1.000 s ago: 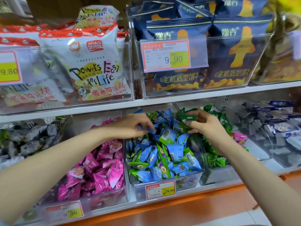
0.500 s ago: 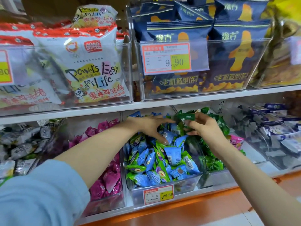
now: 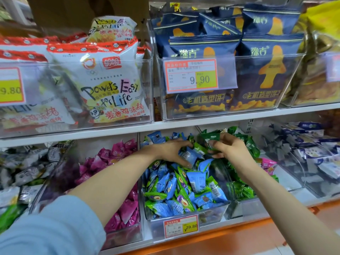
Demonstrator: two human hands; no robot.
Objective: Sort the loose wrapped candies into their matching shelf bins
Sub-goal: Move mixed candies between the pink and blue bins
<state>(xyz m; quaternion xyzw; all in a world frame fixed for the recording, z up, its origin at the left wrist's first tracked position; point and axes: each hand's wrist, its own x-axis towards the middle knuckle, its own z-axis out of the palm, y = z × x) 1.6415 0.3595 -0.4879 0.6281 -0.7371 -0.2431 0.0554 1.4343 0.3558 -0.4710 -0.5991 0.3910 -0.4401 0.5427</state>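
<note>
Nearest, my left sleeve [image 3: 46, 227] is blurred and cut off by the lower edge, and my right forearm [image 3: 276, 192] runs out at the bottom right corner. Past the 29.80 price tag [image 3: 181, 226] sits the clear middle bin [image 3: 213, 213], heaped with blue wrapped candies [image 3: 196, 181] and a few light green ones. Pink candies [image 3: 127, 208] fill the bin on its left and green candies [image 3: 242, 192] the one on its right. My left hand [image 3: 169, 150] claws loosely over the far end of the blue heap, thumb and fingers spread round one blue candy. Whether it actually grips that candy, I cannot tell. My right hand [image 3: 231, 150] pinches a dark green wrapped candy [image 3: 210, 138] with pale print, above the divide between the middle and right bins. Farther up, navy snack bags [image 3: 266, 74] stand behind a 9.90 tag [image 3: 191, 75].
</note>
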